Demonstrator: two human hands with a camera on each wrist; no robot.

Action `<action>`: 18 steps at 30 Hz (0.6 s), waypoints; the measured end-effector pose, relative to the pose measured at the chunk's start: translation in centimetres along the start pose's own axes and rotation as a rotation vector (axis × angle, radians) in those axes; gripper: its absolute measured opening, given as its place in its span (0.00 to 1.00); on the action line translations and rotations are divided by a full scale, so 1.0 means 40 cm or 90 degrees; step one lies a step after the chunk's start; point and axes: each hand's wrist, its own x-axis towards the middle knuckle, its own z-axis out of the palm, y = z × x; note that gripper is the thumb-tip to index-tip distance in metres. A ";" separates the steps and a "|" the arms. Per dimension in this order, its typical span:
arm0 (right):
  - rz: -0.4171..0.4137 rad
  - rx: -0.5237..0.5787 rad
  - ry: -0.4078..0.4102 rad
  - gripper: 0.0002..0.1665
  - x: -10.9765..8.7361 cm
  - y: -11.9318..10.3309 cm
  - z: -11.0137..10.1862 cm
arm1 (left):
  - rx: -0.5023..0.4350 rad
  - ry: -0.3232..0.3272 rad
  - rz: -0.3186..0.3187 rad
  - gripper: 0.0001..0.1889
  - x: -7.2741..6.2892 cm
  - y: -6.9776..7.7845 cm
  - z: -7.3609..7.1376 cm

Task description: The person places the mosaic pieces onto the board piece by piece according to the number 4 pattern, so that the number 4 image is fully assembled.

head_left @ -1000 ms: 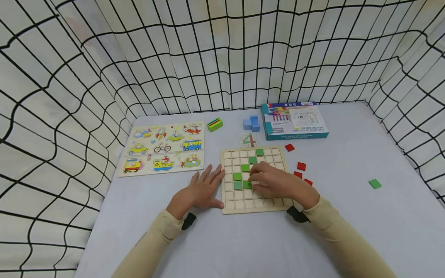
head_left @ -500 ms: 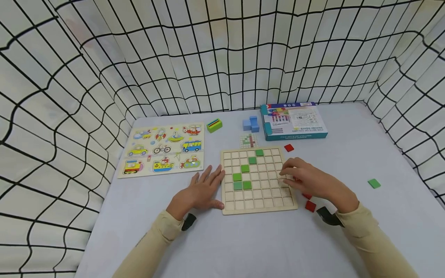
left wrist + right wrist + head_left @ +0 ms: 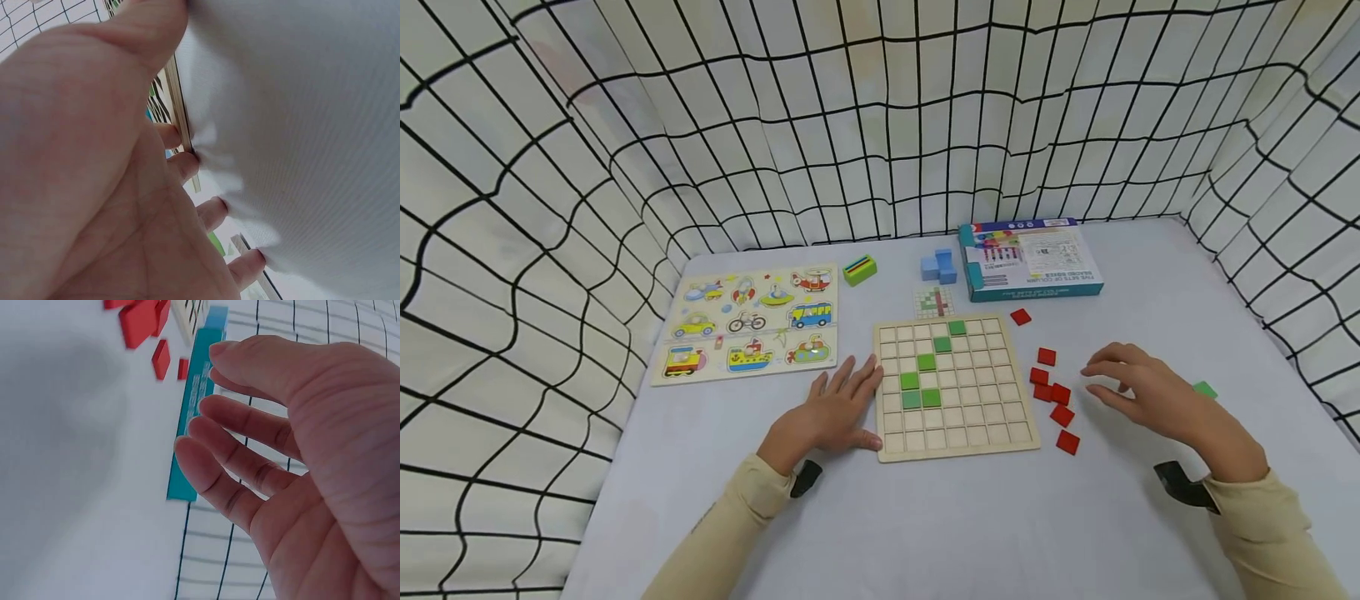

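Note:
A wooden grid board (image 3: 970, 414) lies on the white table, with several green square tiles (image 3: 927, 362) set in its cells along a diagonal. My left hand (image 3: 829, 421) rests at the board's left edge, fingers spread, fingertips on the cloth in the left wrist view. To the right of the board, my right hand (image 3: 1150, 396) hovers with loosely bent fingers and nothing between them. Several red square tiles (image 3: 1060, 394) lie scattered between the board and that hand. One loose green tile (image 3: 1205, 389) is partly hidden behind the right hand.
A small pattern card (image 3: 933, 302) lies behind the board. Farther back are blue blocks (image 3: 938, 267), a green block with stripes (image 3: 860, 269) and a teal-edged box (image 3: 1033, 260). A picture puzzle (image 3: 748, 325) lies at left. Black netting (image 3: 917, 133) surrounds the table.
My right hand has moved right, off the board and past the red tiles, uncovering them. It now overlaps the loose green tile. My left hand has stayed in place.

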 end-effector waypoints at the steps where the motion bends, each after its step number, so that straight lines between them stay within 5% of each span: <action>1: -0.006 -0.005 0.014 0.19 -0.011 0.012 0.000 | -0.003 0.000 0.000 0.59 -0.001 0.000 0.000; 11: -0.004 -0.101 0.100 0.26 -0.124 0.111 -0.001 | 0.001 -0.001 -0.002 0.59 -0.001 -0.006 0.004; 18: 0.104 -0.124 0.114 0.21 -0.202 0.158 0.000 | -0.008 0.004 0.007 0.59 -0.003 -0.006 0.005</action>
